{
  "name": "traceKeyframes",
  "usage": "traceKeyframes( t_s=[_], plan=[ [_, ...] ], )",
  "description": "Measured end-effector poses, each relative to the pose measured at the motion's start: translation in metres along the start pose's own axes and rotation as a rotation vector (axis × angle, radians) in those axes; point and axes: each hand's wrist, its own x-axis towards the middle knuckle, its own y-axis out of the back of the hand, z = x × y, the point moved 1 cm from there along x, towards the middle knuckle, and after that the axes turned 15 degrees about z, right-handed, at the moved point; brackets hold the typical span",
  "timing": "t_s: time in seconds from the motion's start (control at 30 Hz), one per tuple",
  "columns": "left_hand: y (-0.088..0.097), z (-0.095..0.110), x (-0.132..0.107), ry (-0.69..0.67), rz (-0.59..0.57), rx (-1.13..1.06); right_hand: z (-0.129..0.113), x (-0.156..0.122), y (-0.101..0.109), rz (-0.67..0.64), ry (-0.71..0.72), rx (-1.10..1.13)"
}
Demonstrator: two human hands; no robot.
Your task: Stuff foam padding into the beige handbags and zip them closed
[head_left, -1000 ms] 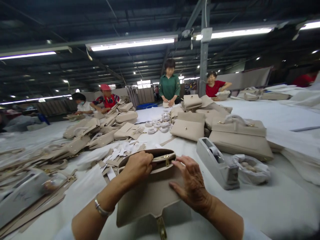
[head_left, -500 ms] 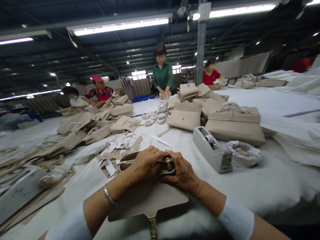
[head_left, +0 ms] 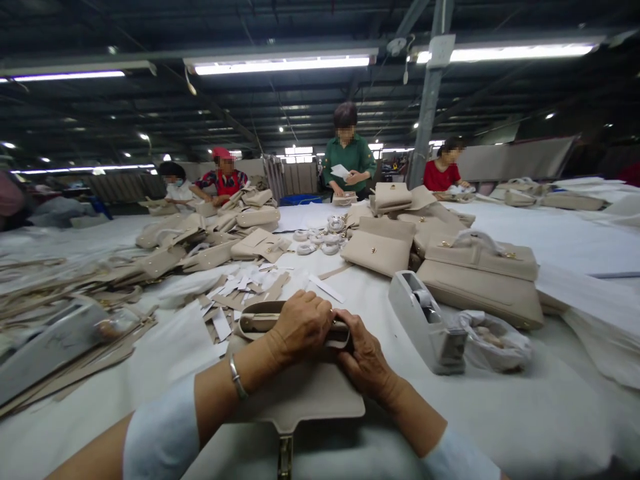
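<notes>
Your L hand & R hand, fingers curled tight, clamped far rim of beige leather flap handbag, prob. pinning it flat.

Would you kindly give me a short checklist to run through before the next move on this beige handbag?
1. Grip: left hand and right hand are both closed on the top edge of the beige handbag: ok.
2. Support: the handbag lies flat on the white table: ok.
3. Top edge zipped shut: cannot tell, the hands cover most of it.
4. Metal clasp at the handbag's near edge is free of both hands: ok.
5. Tape dispenser stands apart from the right hand, to its right: ok.
6. Paper strips clear of the handbag's left end: cannot tell, they lie very close.
</notes>
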Motion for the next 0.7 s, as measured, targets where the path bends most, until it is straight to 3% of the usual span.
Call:
traceKeyframes(
  t_s=[0.17,0.33,0.47,0.6,0.7],
  plan=[
    [0.012,-0.03,-0.014,0.248,0.035,0.151,0.004,0.0,-0.001,-0.03,0.018,0.016],
    [0.026,-0.073,-0.038,0.66,0.072,-0.134,0.01,0.0,-0.005,0.01,-0.003,-0.027],
    [0.032,-0.096,-0.063,0.846,0.047,-0.228,0.022,0.0,-0.003,0.019,0.032,-0.121],
    [0.022,-0.103,-0.084,0.943,0.067,-0.391,0.033,0.019,0.006,-0.005,0.223,-0.313],
    [0.011,-0.108,-0.096,0.961,0.114,-0.48,0.014,0.04,0.003,0.005,0.454,-0.428]
  ],
)
